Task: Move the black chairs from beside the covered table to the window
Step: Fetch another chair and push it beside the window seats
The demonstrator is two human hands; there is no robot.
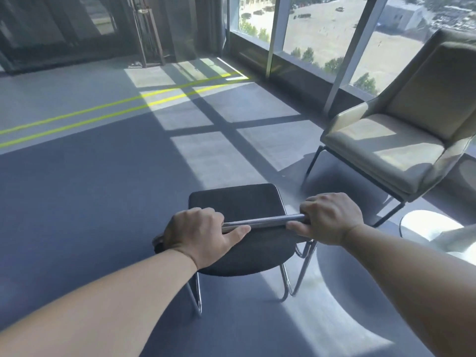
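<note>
While the fingers (206, 212) of the left hand (198, 233) are curled over the chrome top rail (262, 221) and the thumb is tucked in under it, the right hand (332, 217) clamps the other end of the same rail, so both hands are gripping the black chair (237, 199) by its back. From where I stand this looks like the carrying step: the chair is out on the open grey floor (103, 202), in front of the person. The covered table is nowhere in sight. The window (309, 34) lies ahead and to the right, across a stretch of sunlit floor.

I cannot tell whether the bent chrome legs (288, 287) are touching the floor or held just clear of it. I reckon the next move calls for taking the chair forward towards the glass and keeping it off the beige armchair (386, 145), which stands near on the right, then setting all the legs down level.

The chair itself is a light-looking thing: a flat black padded seat with rounded corners, a curved dark backrest under the rail, and thin shiny tube legs. It should lift easily with two hands.
</note>
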